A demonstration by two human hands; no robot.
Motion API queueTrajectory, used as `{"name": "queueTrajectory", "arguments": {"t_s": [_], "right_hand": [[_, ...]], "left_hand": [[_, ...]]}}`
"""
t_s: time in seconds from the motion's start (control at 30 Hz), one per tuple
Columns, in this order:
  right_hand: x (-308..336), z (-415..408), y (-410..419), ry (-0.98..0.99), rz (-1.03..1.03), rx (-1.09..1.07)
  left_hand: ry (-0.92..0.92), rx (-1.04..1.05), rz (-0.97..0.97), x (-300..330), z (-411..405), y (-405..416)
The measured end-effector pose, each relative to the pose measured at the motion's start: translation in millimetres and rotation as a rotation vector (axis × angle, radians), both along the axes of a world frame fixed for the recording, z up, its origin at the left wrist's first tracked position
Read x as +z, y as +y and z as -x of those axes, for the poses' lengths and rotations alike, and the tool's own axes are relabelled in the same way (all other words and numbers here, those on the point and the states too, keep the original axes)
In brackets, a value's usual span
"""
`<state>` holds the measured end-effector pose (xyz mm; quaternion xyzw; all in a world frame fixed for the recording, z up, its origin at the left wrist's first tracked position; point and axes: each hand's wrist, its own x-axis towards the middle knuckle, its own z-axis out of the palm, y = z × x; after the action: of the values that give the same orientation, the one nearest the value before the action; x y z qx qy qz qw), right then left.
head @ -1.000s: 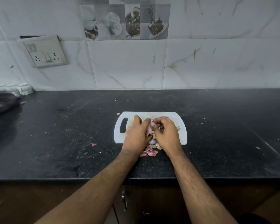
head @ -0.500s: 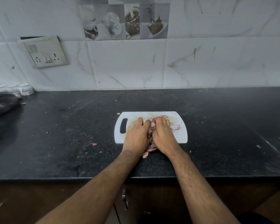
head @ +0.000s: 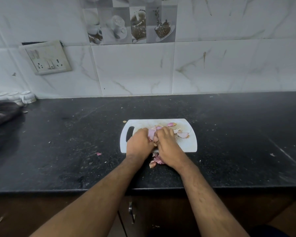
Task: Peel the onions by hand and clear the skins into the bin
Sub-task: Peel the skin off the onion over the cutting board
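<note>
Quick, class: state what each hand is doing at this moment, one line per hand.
Left hand: closed on the onion, over the cutting board.
Right hand: closed on the same onion, fingers curled at its skin.

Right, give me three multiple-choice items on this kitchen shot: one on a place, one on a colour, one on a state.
1. Where does the cutting board's handle slot point?
A. left
B. right
C. toward the wall

2. What colour is the countertop?
A. white
B. black
C. green

3. What are the hands doing?
A. resting apart on the counter
B. closed together on an onion
C. holding a knife

Answers: 1 A, the slot is at the board's left end. 2 B, the speckled surface is black. 3 B, left hand and right hand grip the pink onion between them.
</note>
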<state>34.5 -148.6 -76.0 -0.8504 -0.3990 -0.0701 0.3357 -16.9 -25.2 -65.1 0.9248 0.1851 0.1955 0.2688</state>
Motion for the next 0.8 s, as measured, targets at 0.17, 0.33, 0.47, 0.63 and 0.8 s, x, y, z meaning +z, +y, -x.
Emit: {"name": "queueTrajectory", "arguments": {"t_s": [0.17, 0.33, 0.47, 0.63, 0.8], "right_hand": [[-0.3, -5.7, -0.7, 0.110, -0.208, -0.107], [-4.6, -18.7, -3.4, 0.143, -0.347, -0.405], [-2.3, -17.2, -6.1, 0.132, -0.413, -0.337], [2.2, -11.4, -2.0, 0.215, -0.337, -0.163], [4.1, -12.8, -4.7, 0.280, -0.412, -0.106]], "left_hand": [[0.018, -0.063, -0.087, -3.1, -1.3, -0.2], [0.019, -0.074, -0.104, -7.0, -4.9, 6.0], [-0.025, -0.082, -0.059, -9.3, -5.2, 7.5], [-0.065, -0.115, 0.044, -8.9, -3.6, 11.6], [-0.113, -0.261, 0.198, -8.7, 2.4, 10.8]]}}
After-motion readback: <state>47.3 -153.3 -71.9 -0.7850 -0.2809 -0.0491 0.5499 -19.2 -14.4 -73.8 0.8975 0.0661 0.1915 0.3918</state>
